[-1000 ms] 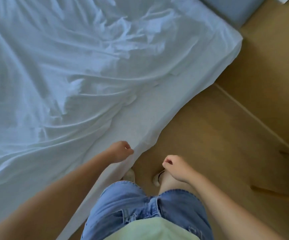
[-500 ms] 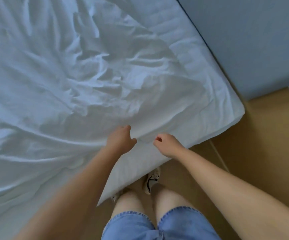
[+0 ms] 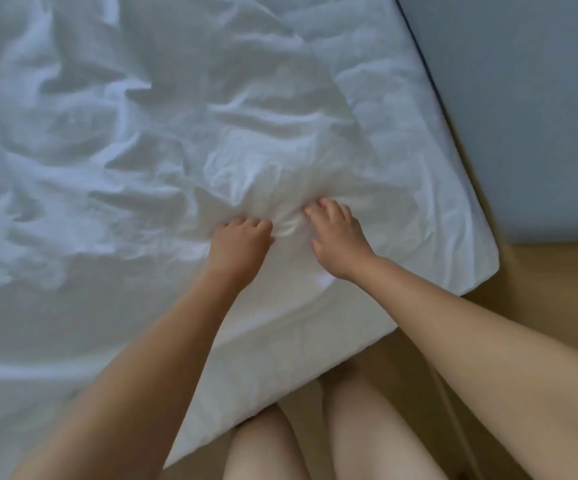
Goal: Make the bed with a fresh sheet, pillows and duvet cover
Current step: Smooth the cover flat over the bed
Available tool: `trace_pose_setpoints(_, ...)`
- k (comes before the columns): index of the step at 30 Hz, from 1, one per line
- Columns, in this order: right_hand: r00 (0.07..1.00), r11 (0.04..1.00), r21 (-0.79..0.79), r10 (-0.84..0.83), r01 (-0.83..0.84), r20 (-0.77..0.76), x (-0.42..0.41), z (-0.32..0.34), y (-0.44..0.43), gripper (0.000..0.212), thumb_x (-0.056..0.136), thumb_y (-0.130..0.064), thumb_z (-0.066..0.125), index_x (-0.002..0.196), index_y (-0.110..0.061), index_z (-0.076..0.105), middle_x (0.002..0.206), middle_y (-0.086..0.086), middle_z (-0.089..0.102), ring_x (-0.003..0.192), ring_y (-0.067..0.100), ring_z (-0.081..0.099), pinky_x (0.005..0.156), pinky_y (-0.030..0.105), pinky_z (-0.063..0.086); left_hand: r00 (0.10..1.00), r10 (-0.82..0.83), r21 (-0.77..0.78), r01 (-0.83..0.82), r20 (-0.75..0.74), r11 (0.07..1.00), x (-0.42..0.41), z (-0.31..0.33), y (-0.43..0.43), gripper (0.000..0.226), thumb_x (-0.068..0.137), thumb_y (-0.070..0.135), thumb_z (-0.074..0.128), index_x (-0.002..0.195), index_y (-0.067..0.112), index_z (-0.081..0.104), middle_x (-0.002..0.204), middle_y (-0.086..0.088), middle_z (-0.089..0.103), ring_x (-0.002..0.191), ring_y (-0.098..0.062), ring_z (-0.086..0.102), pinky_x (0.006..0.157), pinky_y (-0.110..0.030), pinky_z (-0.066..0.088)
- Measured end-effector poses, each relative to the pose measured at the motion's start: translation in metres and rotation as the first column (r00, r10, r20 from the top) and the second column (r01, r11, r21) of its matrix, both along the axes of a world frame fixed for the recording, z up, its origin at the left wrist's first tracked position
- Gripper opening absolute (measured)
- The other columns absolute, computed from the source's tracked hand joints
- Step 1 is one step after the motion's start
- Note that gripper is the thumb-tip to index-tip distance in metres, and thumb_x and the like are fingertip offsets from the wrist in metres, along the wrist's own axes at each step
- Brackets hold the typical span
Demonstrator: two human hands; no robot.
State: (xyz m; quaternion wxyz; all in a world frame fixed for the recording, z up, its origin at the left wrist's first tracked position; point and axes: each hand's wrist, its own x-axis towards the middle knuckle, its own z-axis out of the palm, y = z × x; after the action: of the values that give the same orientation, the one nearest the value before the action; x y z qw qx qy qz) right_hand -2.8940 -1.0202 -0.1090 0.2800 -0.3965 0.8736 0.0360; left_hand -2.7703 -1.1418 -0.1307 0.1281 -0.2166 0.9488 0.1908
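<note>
White crumpled cotton sheet point(image 3: 142, 133) is seen spread loosely over the bed point(image 3: 481, 268), covering the whole top in view and hanging down the near side, with deep wrinkles and ridges across it and one corner already lying flat at the right. It is judged to be light, soft and wholly limp: it will not hold a shape, it will drag and bunch wherever it is pulled, and it should slide readily over the surface beneath. It is best taken by a gathered fold or by the hem near the edge, so that a pull is spread along the cloth and not spent at one spot. The left hand point(image 3: 242, 240) is closed, its fingers curled into a bunched fold of the sheet near the near edge. The right hand point(image 3: 337, 237) lies just beside it on the same bunch, fingers spread and lightly bent; whether cloth is caught under them cannot be told. One sheet, one bed and two hands are counted; no pillow and no duvet cover are in view. Outward lie a grey-blue panel point(image 3: 522, 98), a tan wooden floor point(image 3: 557, 292) and two bare legs point(image 3: 263, 445) against the bedside.
</note>
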Motion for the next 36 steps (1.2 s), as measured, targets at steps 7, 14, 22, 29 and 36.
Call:
trace_pose_setpoints(7,0.931,0.892,-0.267,0.356,-0.365,-0.086,-0.027,-0.004,-0.021,0.028,0.092,-0.016,0.051,0.116,-0.006,0.061,0.119,0.016,0.056,0.109,0.036,0.050,0.087,0.042,0.034,0.946,0.275,0.285,-0.220,-0.170,0.933,-0.003,0.036,-0.016,0.018,0.098,0.026,0.044,0.084,0.015,0.042,0.082,0.003,0.043,0.073,-0.021,0.040,0.061,-0.033,0.029)
trace_pose_setpoints(14,0.925,0.865,-0.335,0.372,-0.374,-0.074,-0.066,0.029,-0.044,0.030,0.101,-0.025,0.037,0.103,-0.004,0.059,0.105,0.011,0.055,0.100,0.029,0.047,0.075,0.033,0.031,0.626,0.771,0.316,-0.713,-0.117,0.626,-0.037,0.058,-0.032,0.021,0.101,0.026,0.034,0.089,0.010,0.037,0.067,0.005,0.042,0.059,-0.006,0.039,0.048,-0.011,0.031)
trace_pose_setpoints(22,0.965,0.845,-0.511,0.242,-0.159,0.099,-0.087,0.020,-0.116,0.031,0.097,-0.031,0.044,0.107,-0.008,0.062,0.111,0.010,0.054,0.106,0.028,0.046,0.083,0.034,0.035,0.750,0.657,0.025,-0.660,0.070,0.751,-0.068,0.042,-0.063,0.037,0.094,0.045,0.042,0.089,0.011,0.055,0.081,-0.003,0.057,0.081,-0.030,0.056,0.062,-0.032,0.032)
trace_pose_setpoints(29,0.948,0.931,-0.187,-0.300,0.314,0.103,-0.119,-0.032,0.009,0.077,0.083,-0.055,0.060,0.143,-0.014,0.034,0.140,0.014,0.037,0.128,0.033,0.033,0.103,0.043,0.026,0.864,0.498,-0.133,-0.486,0.079,0.864,-0.092,0.030,-0.056,0.061,0.079,0.020,0.065,0.135,0.013,0.041,0.126,-0.016,0.049,0.114,-0.036,0.046,0.090,-0.044,0.037)
trace_pose_setpoints(36,0.389,0.652,0.074,-0.536,0.755,0.749,-0.132,-0.032,0.009,0.039,0.076,-0.036,0.077,0.106,-0.014,0.064,0.100,0.000,0.069,0.087,0.013,0.067,0.067,0.021,0.051,0.999,0.043,-0.228,-0.041,0.004,0.973,-0.114,0.021,0.047,0.057,0.058,0.044,0.077,0.101,0.007,0.065,0.099,-0.012,0.063,0.088,-0.030,0.060,0.072,-0.039,0.044)
